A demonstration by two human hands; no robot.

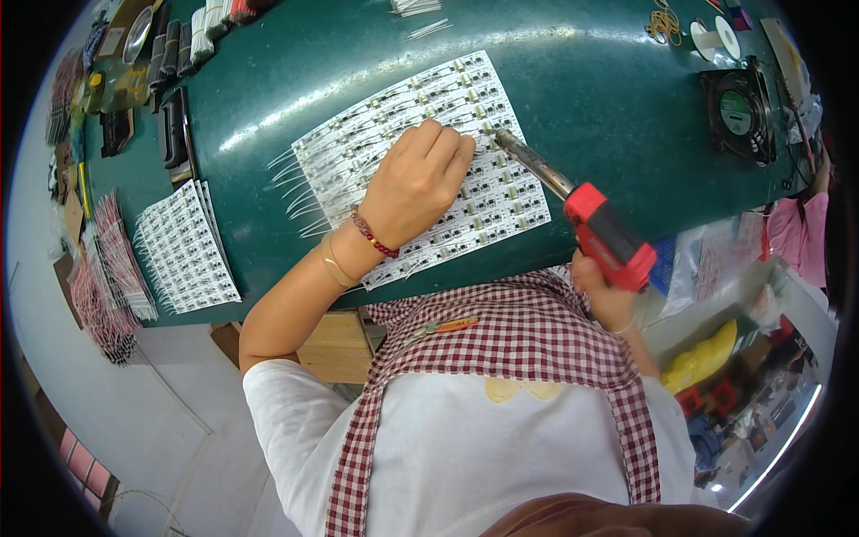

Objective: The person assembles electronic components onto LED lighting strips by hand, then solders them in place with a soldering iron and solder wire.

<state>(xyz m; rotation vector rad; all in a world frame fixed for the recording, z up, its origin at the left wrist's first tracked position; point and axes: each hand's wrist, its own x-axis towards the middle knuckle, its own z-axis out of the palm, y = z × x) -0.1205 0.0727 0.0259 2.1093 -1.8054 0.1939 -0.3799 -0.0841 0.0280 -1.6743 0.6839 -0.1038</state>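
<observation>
A white panel of small circuit boards [510, 210] lies at a slant on the green table [608, 107], with thin white wires [300, 192] sticking out past its left edge. My left hand [419, 174] rests over the middle of this panel, fingers curled down and pinched together; whatever is between the fingertips is hidden. My right hand [607, 300] grips the handle of a red and black soldering gun [613, 237]. The gun's metal tip points up and left, close to the panel's surface just right of my left fingers.
More circuit board panels [188, 255] lie stacked at the left table edge, beside bundles of red and white wires [112, 277]. A black fan [738, 112] and a white spool [714, 40] stand at the far right. Loose white wires [429, 29] lie at the back.
</observation>
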